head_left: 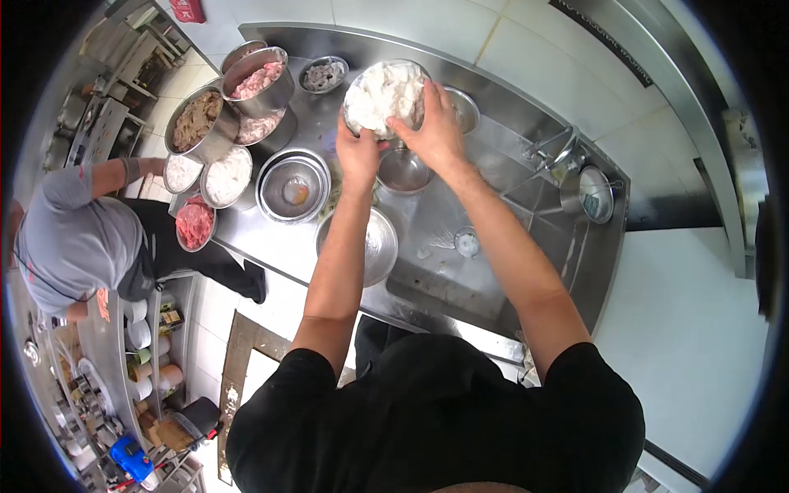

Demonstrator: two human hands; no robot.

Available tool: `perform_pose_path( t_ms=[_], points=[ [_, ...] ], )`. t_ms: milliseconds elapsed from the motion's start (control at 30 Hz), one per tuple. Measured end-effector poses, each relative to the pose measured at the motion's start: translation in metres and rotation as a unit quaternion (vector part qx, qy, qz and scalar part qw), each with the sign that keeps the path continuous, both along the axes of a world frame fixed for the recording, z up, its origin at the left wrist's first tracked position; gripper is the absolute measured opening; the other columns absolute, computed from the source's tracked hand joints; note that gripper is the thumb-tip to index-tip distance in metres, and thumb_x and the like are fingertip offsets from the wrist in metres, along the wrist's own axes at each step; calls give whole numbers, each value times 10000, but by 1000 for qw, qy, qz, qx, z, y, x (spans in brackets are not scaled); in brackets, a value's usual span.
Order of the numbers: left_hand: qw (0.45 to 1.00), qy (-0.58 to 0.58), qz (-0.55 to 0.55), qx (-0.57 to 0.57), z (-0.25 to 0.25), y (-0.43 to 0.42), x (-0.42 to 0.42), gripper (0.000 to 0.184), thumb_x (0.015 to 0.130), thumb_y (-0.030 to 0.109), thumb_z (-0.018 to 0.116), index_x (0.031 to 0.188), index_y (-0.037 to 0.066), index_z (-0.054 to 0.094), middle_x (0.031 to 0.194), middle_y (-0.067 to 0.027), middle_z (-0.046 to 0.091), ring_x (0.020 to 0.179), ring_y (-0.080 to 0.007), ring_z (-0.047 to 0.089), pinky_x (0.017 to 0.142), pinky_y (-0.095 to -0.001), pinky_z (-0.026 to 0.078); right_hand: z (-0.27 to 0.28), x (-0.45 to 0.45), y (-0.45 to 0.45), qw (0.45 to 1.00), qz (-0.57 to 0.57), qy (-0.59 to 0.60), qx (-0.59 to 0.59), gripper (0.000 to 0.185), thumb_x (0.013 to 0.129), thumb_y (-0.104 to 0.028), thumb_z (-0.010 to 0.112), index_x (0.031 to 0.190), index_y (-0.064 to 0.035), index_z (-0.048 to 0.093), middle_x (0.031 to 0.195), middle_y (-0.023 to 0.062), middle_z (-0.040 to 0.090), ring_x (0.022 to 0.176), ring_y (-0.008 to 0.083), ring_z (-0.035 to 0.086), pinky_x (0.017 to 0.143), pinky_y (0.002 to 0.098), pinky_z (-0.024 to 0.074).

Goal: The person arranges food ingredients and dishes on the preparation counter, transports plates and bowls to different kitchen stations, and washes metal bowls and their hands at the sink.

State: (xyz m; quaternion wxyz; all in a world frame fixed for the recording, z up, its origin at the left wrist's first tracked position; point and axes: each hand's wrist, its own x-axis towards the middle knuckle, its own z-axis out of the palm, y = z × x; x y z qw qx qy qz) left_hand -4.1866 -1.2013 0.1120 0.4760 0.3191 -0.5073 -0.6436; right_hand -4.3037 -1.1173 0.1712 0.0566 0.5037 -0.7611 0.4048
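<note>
Both of my hands grip a round bowl (pixel 352 115) heaped with soft white pieces (pixel 386 92), whose kind I cannot make out. It is held over the back of the steel counter, beside the sink. My left hand (pixel 359 150) holds the near left side, its fingers partly hidden beneath. On the right side, my right hand (pixel 434 130) is closed round the rim, thumb toward the white pieces. Just below the hands sits a metal bowl (pixel 403 172), and another bowl (pixel 464 111) is partly covered behind my right hand.
Nested steel bowls (pixel 293 189) stand left of my arms. Further left are several containers of meat, including a pot of pink meat (pixel 259 80) and a bowl of red meat (pixel 196 223). The sink (pixel 460 275) has a tap (pixel 542 156) at right. A co-worker (pixel 82 218) stands at left.
</note>
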Motion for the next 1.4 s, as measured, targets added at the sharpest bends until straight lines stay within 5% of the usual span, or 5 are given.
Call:
perform_pose_path(
  t_ms=[267, 400, 700, 1033, 1400],
  points=[
    [997, -53, -8, -50, -29, 38, 15, 614, 880, -34, 440, 1480, 78, 379, 1261, -156, 617, 889, -172, 676, 640, -273, 596, -51, 5, 22, 991, 44, -127, -8, 911, 698, -338, 862, 1352, 79, 385, 1310, 249, 511, 1221, 373, 517, 1034, 438, 427],
    [988, -118, -9, -104, -35, 42, 16, 605, 881, -17, 475, 1468, 119, 419, 1254, -173, 637, 874, -188, 688, 699, -326, 579, -35, 1, 24, 915, 166, -368, 3, 791, 698, -258, 900, 1292, 11, 452, 1206, 103, 610, 1108, 169, 591, 933, 320, 500],
    [928, -299, 82, -207, -38, 42, 16, 679, 815, -15, 528, 1451, 213, 465, 1125, -198, 684, 723, -333, 684, 678, -430, 529, -66, -5, 19, 897, 144, -417, -16, 665, 656, -252, 916, 1157, 11, 566, 1077, 110, 682, 993, 182, 654, 881, 333, 520],
    [888, -369, 128, -241, -64, 42, 7, 672, 776, 26, 540, 1411, 247, 529, 1058, -136, 710, 681, -331, 664, 648, -441, 527, -80, -10, 52, 920, 44, -351, 171, 625, 662, -313, 878, 1069, 74, 606, 1067, 212, 681, 1004, 304, 676, 846, 371, 528],
    [867, -383, 162, -276, -65, 47, 3, 672, 757, 30, 539, 1409, 191, 531, 1038, -153, 709, 698, -335, 664, 637, -433, 525, -70, 27, 70, 992, -33, -72, 99, 500, 777, -222, 769, 1144, 60, 580, 1273, 276, 520, 1161, 424, 535, 989, 457, 456]
  ],
)
